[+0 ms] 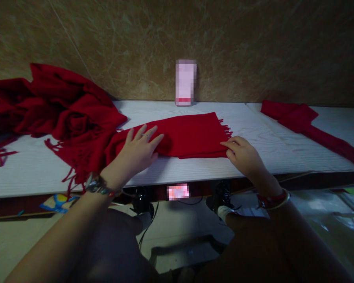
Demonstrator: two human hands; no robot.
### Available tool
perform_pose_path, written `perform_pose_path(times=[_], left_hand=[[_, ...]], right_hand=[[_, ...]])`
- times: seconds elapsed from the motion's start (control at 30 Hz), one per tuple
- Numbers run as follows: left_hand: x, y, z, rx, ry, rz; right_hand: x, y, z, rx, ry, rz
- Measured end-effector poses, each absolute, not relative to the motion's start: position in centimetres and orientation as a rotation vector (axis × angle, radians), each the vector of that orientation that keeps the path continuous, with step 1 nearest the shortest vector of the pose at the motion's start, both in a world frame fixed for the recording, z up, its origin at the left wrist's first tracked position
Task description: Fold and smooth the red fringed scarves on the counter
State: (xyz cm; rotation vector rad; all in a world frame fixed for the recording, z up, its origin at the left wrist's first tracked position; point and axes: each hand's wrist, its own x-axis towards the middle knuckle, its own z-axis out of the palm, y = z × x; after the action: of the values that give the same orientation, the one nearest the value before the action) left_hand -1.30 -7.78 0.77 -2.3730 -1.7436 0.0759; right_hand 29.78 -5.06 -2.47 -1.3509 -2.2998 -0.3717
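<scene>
A red scarf (pixel 191 133) lies folded flat on a white wood-grain bench (pixel 271 153), its short fringe toward the right. My left hand (pixel 138 151) rests on the scarf's left part, palm down with fingers spread. At the fringed end, my right hand (pixel 242 153) has thumb and fingertips together on the near corner of the cloth. To the left the scarf runs into a bunched part with longer fringe (pixel 82 161). Whether that part belongs to the same scarf I cannot tell.
A crumpled heap of red cloth (pixel 70 102) covers the bench's left side. A red strip of cloth (pixel 301 122) lies at the right. Against the brown marbled wall (pixel 224 51) stands a blurred pink-white object (pixel 185 82). A blue-yellow packet (pixel 57 203) sits below the bench.
</scene>
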Motion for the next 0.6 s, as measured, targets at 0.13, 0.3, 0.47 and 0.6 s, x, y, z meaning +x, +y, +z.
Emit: perform_pose_path(times=[0.13, 0.3, 0.47, 0.6], left_hand=[[2.0, -7.0, 0.4, -2.562, -1.495, -0.055], [3.3, -6.6, -0.1, -2.495, -1.499, -0.072], [3.1, -6.3, 0.0, -2.464, -1.461, -0.122], [2.6, -6.5, 0.7, -2.390, -1.466, -0.280]], right_hand=[[29.0, -5.5, -2.6, -1.245, -2.290, -0.500], [28.8, -5.7, -2.9, -1.173, -2.305, -0.580], [28.9, -5.5, -3.3, -1.113, -2.195, -0.561], [28.8, -5.8, -2.7, -1.110, -2.059, -0.476]])
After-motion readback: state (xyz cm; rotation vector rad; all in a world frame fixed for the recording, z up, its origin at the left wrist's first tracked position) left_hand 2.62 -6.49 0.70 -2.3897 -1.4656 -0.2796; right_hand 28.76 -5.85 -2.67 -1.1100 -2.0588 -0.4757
